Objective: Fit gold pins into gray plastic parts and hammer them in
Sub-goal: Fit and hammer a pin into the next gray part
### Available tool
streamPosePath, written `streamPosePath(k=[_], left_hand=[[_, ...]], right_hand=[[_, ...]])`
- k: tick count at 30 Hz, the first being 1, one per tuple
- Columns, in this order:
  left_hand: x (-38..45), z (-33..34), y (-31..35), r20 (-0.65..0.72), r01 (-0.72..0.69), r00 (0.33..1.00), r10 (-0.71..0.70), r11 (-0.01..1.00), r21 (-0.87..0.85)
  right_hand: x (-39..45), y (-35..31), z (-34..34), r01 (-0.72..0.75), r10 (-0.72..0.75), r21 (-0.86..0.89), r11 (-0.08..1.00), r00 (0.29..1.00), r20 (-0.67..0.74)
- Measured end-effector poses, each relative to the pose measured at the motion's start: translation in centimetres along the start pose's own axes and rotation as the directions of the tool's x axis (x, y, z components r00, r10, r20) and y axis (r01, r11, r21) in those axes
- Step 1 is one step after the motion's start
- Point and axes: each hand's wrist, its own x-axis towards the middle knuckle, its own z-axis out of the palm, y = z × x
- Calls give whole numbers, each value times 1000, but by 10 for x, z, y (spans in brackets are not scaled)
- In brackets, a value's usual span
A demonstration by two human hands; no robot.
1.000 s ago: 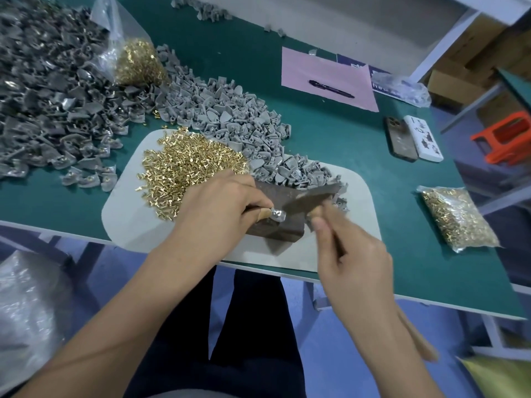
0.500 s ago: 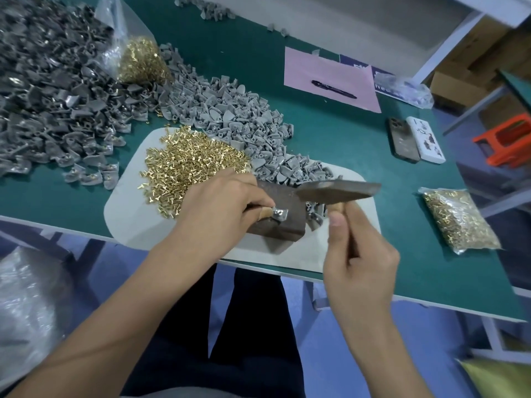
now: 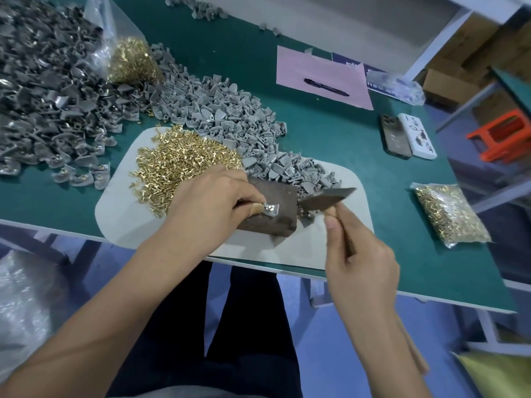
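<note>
gray part (image 3: pixel 271 209) sits on the brown block (image 3: pixel 270 208), near the middle of my view, pinched there by the left hand (image 3: pixel 211 201) — thumb and fingertips curled onto its near-left end. i can't tell whether a pin is seated in it. right hand (image 3: pixel 359 254) at 5 o'clock of the block, fingers wrapped round the wooden handle, thumb up along it; the hammer (image 3: pixel 326 198) head hangs just right of the block, blurred, apart from the part. loose gold pins (image 3: pixel 181 159) heaped at 10 o'clock on the pale mat (image 3: pixel 120 208). unworked gray parts (image 3: pixel 230 122) piled at 12 o'clock — a darker heap (image 3: pixel 48 104) far left. bagged pins (image 3: pixel 448 214) at 3 o'clock, two phones (image 3: pixel 406 136) at 2 o'clock on the green table (image 3: pixel 330 139).
</note>
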Motion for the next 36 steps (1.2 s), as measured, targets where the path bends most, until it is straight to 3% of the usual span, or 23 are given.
streamPosePath(k=[5,12,17,21,27,36], left_hand=[[-1,2,-2,-21,-2,1000,1,1000,-23],[-3,9,-5,-79,-26,997,22,998,-58],[-25,23,-7,-258,-22,965,-55,958,-287],[-48,19,-15,-310,-22,943,-119,909,-416],[-74,-2,-41,-312,44,937,-160,936,-349],[-103,-35,-94,-334,184,902,-273,944,-273]], right_hand=[[-18,39,-9,-247,247,-45,968,969,-9],[-31,57,0,-233,234,-28,972,972,31],[-19,42,12,-134,136,-163,977,991,1],[-18,-3,25,-5,5,143,990,1000,2],[-15,-82,58,226,-315,390,893,932,181],[-5,-138,114,339,-479,431,836,834,273]])
